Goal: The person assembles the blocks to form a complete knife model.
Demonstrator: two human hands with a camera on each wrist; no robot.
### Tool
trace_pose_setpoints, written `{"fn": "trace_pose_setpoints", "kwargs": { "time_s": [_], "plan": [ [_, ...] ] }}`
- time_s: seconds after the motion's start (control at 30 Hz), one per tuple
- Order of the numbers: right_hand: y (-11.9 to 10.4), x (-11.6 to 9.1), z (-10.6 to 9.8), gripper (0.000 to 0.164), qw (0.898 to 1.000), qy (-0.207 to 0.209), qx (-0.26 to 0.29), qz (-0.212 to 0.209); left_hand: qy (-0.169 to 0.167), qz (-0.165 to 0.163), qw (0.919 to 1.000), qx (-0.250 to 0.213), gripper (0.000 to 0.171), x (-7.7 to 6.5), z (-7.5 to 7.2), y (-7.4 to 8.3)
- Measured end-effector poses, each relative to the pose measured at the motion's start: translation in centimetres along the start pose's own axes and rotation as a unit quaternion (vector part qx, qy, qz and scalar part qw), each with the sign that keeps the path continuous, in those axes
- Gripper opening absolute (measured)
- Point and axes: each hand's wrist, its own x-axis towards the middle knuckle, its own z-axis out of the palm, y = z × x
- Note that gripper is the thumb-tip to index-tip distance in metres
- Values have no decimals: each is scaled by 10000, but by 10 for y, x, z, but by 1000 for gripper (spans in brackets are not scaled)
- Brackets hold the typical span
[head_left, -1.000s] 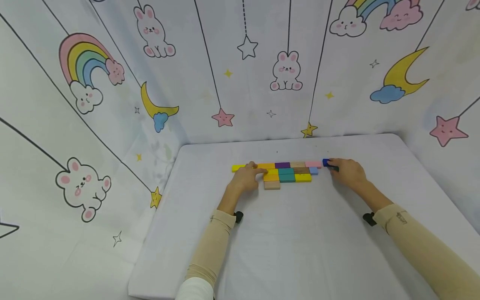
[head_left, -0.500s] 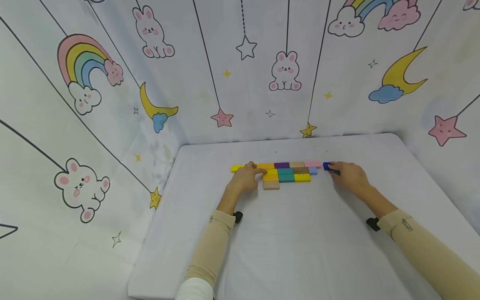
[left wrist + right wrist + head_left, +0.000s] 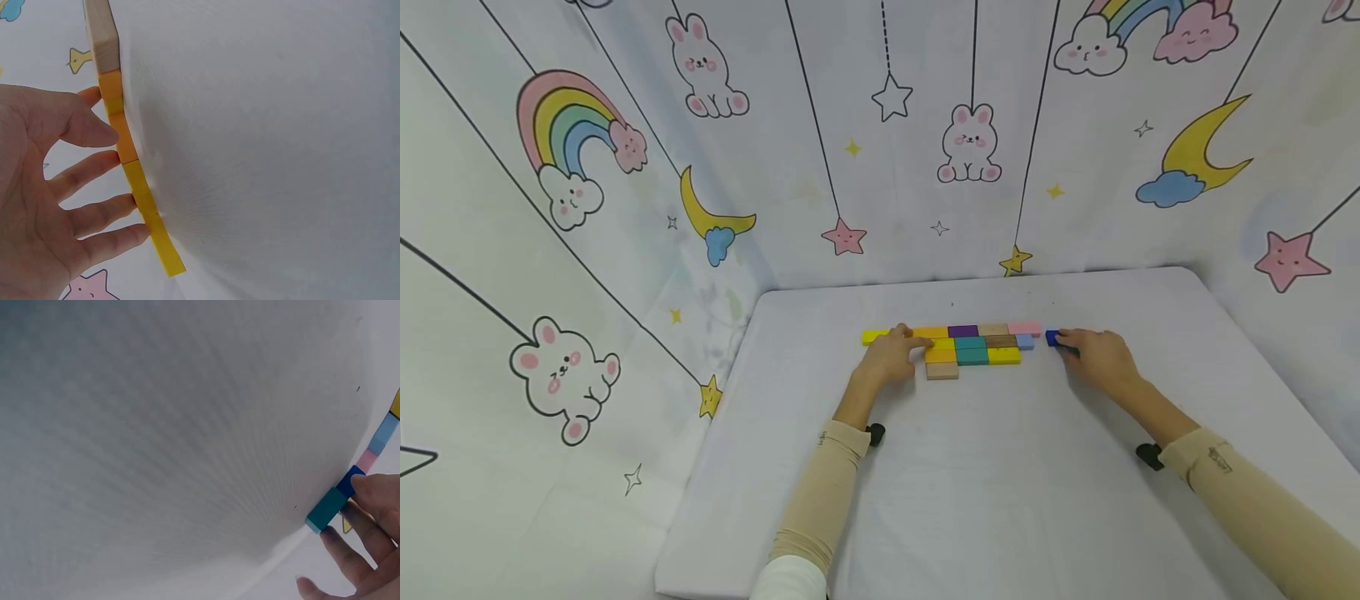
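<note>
Flat colored wooden blocks lie in staggered rows on the white table. My left hand [image 3: 891, 354] rests over the left end, its fingers spread straight against a long yellow block [image 3: 150, 212] and an orange block [image 3: 124, 134] in the left wrist view. At the right end, my right hand [image 3: 1101, 360] pinches a dark blue block [image 3: 1052, 338] between thumb and fingers, a small gap from the light blue block [image 3: 1025, 342]. Lined up with the dark blue one, a teal block [image 3: 326, 509] touches its fingertips; in the head view the hand mostly hides it.
Purple [image 3: 962, 331], pink [image 3: 1024, 328] and natural wood blocks [image 3: 942, 372] belong to the same rows. The white-covered table [image 3: 1000, 492] ends at a back edge against a printed cloth wall [image 3: 910, 192] with rabbits, stars and moons.
My right hand has drawn the dark blue block slightly toward me, from beside the pink block to about the light blue block's row. My left hand has stayed in place.
</note>
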Motion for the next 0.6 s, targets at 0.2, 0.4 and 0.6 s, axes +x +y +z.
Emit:
{"fn": "trace_pose_setpoints", "kwargs": {
  "time_s": [0.2,0.4,0.6],
  "plan": [
    [-6,-3,-4,36,9999,-32,15,-100,-17,-15,10000,-12,63,-1,-1,0],
    [-10,-5,-5,33,9996,21,1,-292,6,33,10000,4,64,0,0,0],
    [-16,-7,-5,32,9992,37,59,-391,20,56,10000,-2,64,0,1,-1]
  ]
}}
